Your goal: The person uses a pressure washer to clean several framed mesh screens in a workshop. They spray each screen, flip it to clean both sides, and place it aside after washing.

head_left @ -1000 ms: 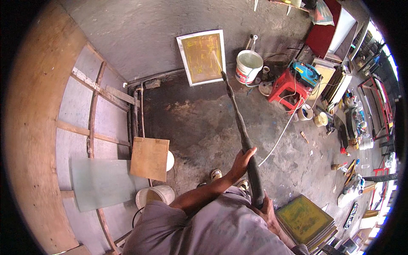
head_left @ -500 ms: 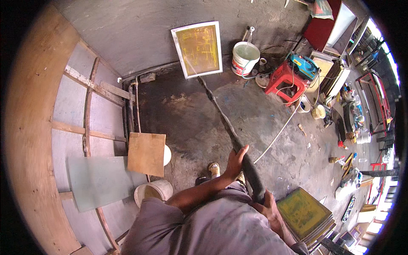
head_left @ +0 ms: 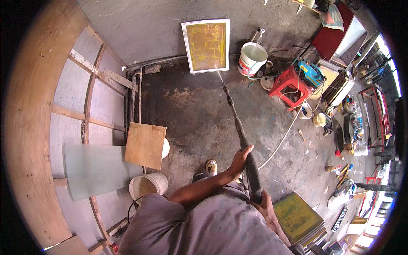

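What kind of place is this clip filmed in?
Likely a small screen-printing workshop's washing area: both hands aim a spray lance at a framed yellow screen against the wall, more screens are stacked nearby, and the concrete floor is wet.

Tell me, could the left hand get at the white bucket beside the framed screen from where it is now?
Probably not. The left hand grips the long spray wand, and the white bucket stands across the wet floor, beyond arm's length.
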Demonstrator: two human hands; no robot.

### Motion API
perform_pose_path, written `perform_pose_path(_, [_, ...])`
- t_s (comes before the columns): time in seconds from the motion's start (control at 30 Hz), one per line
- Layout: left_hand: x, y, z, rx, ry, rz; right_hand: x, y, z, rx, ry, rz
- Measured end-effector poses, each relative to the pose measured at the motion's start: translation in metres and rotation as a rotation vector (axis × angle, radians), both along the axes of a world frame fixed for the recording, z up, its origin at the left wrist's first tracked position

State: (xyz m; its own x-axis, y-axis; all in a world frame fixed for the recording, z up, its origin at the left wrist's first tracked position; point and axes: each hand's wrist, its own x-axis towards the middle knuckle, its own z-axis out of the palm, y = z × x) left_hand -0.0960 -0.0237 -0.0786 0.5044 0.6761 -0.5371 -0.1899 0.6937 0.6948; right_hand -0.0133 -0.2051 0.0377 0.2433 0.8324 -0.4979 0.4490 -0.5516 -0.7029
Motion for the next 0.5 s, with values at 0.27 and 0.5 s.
perform_pose_path(0.27, [-0.002, -0.003, -0.012, 0.218, 0.100, -0.050, 0.003, -0.007, -0.010, 0.048, 0.212, -0.158])
perform_pose_path(0.5, [-0.009, -0.004, 0.011, 0.352, 0.120, 0.012, 0.000, 0.013, 0.025, -0.056, 0.379, -0.277])
